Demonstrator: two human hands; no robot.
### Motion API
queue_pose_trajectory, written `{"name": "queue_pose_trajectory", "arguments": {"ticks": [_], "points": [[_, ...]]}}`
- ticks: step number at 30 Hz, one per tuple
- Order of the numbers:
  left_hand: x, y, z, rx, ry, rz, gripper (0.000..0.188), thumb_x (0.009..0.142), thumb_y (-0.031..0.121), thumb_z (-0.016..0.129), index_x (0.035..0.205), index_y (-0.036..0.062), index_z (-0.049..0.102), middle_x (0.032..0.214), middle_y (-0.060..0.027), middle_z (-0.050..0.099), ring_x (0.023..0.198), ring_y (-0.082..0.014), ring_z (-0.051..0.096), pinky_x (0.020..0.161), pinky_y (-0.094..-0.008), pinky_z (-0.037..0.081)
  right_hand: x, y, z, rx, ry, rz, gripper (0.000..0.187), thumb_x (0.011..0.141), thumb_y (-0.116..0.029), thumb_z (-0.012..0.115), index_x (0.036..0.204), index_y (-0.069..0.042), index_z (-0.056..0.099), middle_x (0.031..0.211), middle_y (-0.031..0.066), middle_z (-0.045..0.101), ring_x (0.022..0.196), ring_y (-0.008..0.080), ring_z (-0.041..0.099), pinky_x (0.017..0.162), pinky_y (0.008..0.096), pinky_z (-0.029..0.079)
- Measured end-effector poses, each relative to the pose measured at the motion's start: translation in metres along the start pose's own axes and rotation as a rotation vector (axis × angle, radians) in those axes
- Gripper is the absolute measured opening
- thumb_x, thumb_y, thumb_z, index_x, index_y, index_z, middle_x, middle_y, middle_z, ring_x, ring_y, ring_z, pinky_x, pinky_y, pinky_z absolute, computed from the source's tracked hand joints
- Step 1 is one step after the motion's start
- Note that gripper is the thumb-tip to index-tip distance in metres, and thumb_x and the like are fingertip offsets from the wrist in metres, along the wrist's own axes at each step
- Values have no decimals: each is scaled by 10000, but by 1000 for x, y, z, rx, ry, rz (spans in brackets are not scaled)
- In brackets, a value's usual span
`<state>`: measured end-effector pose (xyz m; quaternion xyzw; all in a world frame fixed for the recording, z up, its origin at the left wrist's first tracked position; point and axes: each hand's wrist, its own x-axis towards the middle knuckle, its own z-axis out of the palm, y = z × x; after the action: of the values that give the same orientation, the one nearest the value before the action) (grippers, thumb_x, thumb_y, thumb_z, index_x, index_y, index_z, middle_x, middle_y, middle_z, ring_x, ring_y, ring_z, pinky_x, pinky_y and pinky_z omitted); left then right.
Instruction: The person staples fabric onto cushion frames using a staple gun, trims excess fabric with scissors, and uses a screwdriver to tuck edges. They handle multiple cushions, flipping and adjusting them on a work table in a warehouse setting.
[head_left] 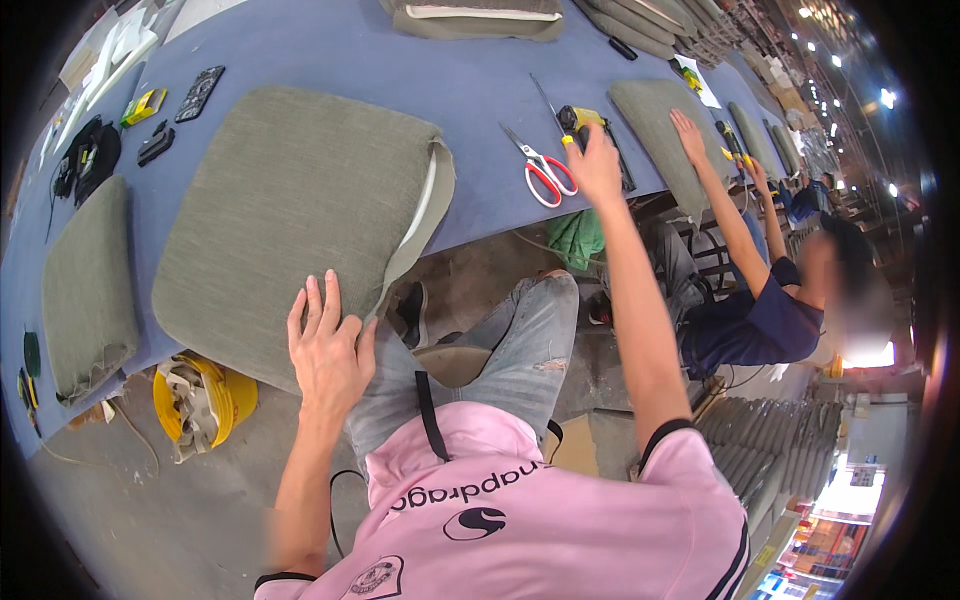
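My left hand rests on the near right part of a large grey-green fabric cushion, fingers stretched out over the cloth. Along the cushion's right side the cover gapes, showing a white strip of filling. My right hand is across the table with its fingers bent around a yellow-and-black hand tool; the hand hides part of it. A thin metal rod with a yellow end lies against the fingers. Just left of that hand are red-and-white-handled scissors, blades partly apart.
Another cushion lies at the left, with a phone and black cables beyond. A yellow bucket stands below the blue table. At right, a co-worker touches a fabric piece and holds a yellow-and-black tool.
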<state>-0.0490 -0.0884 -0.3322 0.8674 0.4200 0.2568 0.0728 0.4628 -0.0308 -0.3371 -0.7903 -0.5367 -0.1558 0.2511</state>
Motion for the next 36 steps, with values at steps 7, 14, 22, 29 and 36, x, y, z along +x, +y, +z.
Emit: {"name": "queue_pose_trajectory", "arguments": {"ticks": [7,14,22,29,36], "points": [[-1,-4,5,-13,66,-13,276,914,190,802,772,-32,720,1516,-288,637,1437,-476,586,1237,-536,417,62,116,50,-126,-485,205,1007,879,-266,786,1696,-33,245,1455,366,624,1348,509,630,1129,525,530],[-1,-5,3,11,29,-81,293,914,193,804,741,-27,718,1488,-263,665,1380,-483,631,1186,-512,500,-9,-27,-77,635,-491,352,429,1008,-253,726,1323,24,636,793,17,662,646,116,617,623,324,537],[6,-10,5,-7,6,-72,279,869,187,843,708,-7,723,1437,-236,707,1332,-458,677,1160,-507,540,-223,-186,-114,982,-788,109,590,699,-100,914,1247,-1,719,1008,195,748,915,359,751,810,366,582],[9,-13,9,-20,-12,-93,321,865,184,849,668,-2,678,1430,-231,713,1335,-450,679,1155,-509,543,-225,-235,-103,1001,-873,101,512,726,-68,857,1222,-33,736,925,205,756,837,440,730,708,409,585],[7,-14,11,-27,-16,-101,337,857,164,856,643,5,650,1426,-224,718,1323,-451,687,1143,-518,552,-225,-242,-96,969,-935,114,552,712,-127,873,1237,-53,718,924,204,758,846,438,735,696,436,575]]}}
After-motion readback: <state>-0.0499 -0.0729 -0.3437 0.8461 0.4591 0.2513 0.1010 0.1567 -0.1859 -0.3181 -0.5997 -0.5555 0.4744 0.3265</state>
